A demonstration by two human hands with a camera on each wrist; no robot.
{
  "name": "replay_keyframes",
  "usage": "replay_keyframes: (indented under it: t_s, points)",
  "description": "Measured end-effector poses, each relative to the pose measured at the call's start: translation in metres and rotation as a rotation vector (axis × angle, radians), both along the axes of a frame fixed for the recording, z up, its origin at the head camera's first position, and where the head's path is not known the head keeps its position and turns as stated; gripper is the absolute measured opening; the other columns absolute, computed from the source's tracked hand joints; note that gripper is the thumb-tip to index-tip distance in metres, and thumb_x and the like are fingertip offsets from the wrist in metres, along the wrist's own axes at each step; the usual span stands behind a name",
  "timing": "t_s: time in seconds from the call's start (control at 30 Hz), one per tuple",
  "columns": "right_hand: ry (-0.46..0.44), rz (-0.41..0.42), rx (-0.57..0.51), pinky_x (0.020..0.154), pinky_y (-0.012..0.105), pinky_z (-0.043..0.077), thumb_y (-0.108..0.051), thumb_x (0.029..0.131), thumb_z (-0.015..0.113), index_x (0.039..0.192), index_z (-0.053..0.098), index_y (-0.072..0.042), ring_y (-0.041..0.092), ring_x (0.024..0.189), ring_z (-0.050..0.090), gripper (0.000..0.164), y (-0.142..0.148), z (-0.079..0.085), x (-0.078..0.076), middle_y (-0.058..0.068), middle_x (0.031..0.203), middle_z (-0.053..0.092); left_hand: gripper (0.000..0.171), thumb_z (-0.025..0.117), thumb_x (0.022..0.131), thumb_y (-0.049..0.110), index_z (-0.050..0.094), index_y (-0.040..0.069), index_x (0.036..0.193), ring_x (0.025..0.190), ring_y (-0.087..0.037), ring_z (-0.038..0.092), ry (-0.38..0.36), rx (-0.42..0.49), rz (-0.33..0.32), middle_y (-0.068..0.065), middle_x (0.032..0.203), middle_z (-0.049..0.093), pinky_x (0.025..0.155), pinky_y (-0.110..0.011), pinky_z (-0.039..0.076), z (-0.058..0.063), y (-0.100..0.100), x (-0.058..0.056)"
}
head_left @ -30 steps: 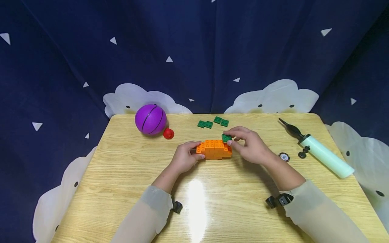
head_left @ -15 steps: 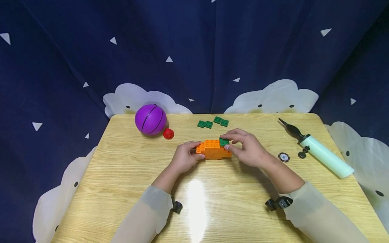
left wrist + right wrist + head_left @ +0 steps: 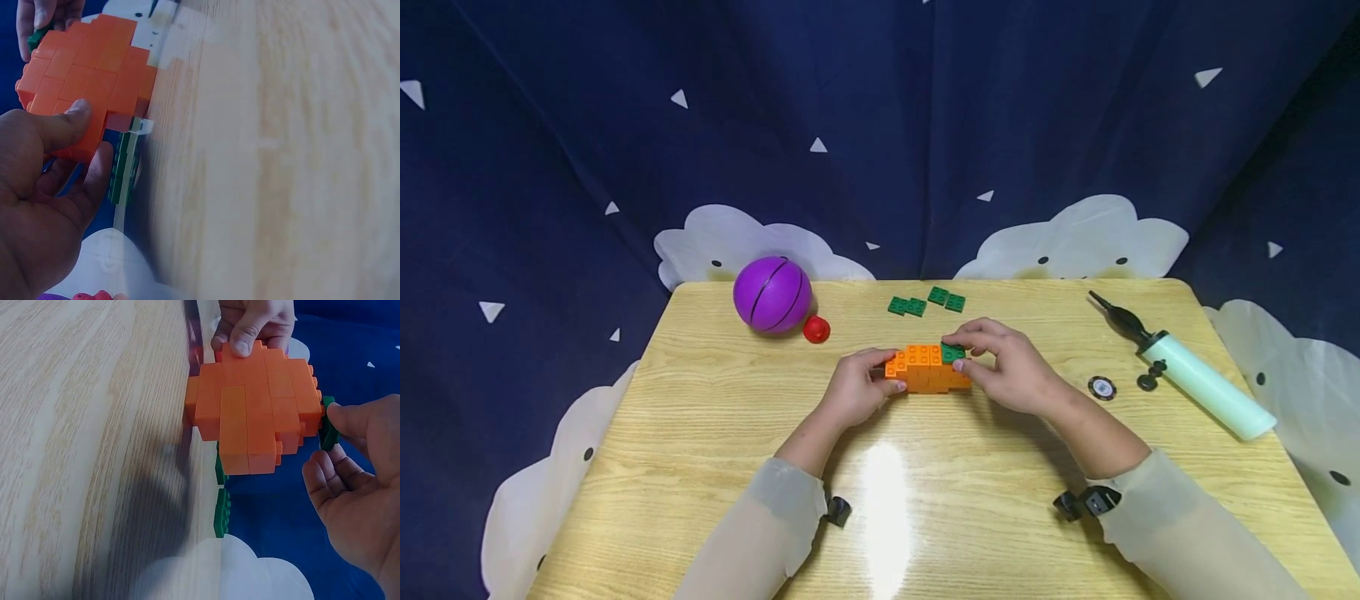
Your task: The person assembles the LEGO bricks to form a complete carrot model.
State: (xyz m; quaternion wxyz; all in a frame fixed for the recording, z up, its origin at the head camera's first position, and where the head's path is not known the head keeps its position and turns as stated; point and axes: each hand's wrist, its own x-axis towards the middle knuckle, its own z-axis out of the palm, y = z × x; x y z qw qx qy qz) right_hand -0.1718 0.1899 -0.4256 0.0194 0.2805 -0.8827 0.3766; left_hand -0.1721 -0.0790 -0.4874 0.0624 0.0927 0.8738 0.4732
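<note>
A stepped block of orange toy bricks (image 3: 927,377) stands on the table, studs up. My left hand (image 3: 854,388) grips its left end, thumb on the near face and fingers behind, as the left wrist view also shows. At the upper right of the block, my right hand (image 3: 1011,371) pinches a thin green toy brick (image 3: 952,353) between thumb and fingers. In the right wrist view this green brick (image 3: 327,423) lies against the studs of the orange block, overhanging its stepped end. Several more flat green bricks (image 3: 915,307) lie behind the block.
A purple ball (image 3: 772,294) and a small red hat-shaped piece (image 3: 816,329) sit at the back left. To the right are a round black-and-white chip (image 3: 1102,388), a small black piece (image 3: 1147,382) and a pale green hand pump (image 3: 1210,387). A dark blue curtain (image 3: 880,125) hangs behind the table.
My right hand has moved slightly left and down, bringing the green brick from above the block's right end onto its top studs. The left hand has kept its hold.
</note>
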Motion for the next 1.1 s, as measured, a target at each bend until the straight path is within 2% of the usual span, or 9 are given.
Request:
replay_keyframes:
  t_s: [0.23, 0.47, 0.93, 1.1]
  points:
    - [0.024, 0.012, 0.018, 0.071, 0.034, 0.054, -0.013, 0.097, 0.074, 0.129, 0.074, -0.014, 0.02, 0.099, 0.065, 0.032, -0.0018, 0.0011, -0.0004, 0.001, 0.124, 0.063, 0.056, 0.087, 0.085, 0.012, 0.068, 0.008, 0.137, 0.115, -0.021, 0.066, 0.008, 0.004, -0.005, -0.008, 0.133, 0.068, 0.098, -0.036, 0.055, -0.0001, 0.0, -0.0007]
    - [0.014, 0.009, 0.046, 0.065, 0.03, 0.052, -0.014, 0.098, 0.073, 0.127, 0.074, -0.012, 0.021, 0.094, 0.064, 0.029, -0.0043, 0.0032, -0.0003, 0.0, 0.123, 0.062, 0.055, 0.087, 0.086, 0.012, 0.068, 0.007, 0.137, 0.115, -0.022, 0.067, 0.022, 0.007, -0.012, -0.008, 0.132, 0.068, 0.098, -0.036, 0.056, -0.0015, 0.0002, -0.001]
    - [0.013, -0.013, 0.038, 0.073, 0.036, 0.056, -0.012, 0.096, 0.075, 0.128, 0.074, -0.012, 0.023, 0.099, 0.067, 0.033, -0.002, 0.0007, 0.0006, 0.0, 0.122, 0.063, 0.056, 0.087, 0.085, 0.012, 0.067, 0.007, 0.138, 0.115, -0.022, 0.066, 0.018, 0.008, -0.008, -0.008, 0.132, 0.068, 0.099, -0.037, 0.055, -0.0005, -0.0004, -0.0003]
    - [0.013, -0.002, 0.041, 0.08, 0.046, 0.058, -0.011, 0.096, 0.075, 0.128, 0.074, -0.011, 0.027, 0.1, 0.067, 0.032, -0.0032, 0.0019, 0.0006, 0.002, 0.122, 0.062, 0.056, 0.086, 0.086, 0.012, 0.067, 0.006, 0.138, 0.115, -0.022, 0.066, 0.018, 0.01, -0.009, -0.009, 0.132, 0.068, 0.099, -0.038, 0.055, 0.0003, -0.0009, 0.0005]
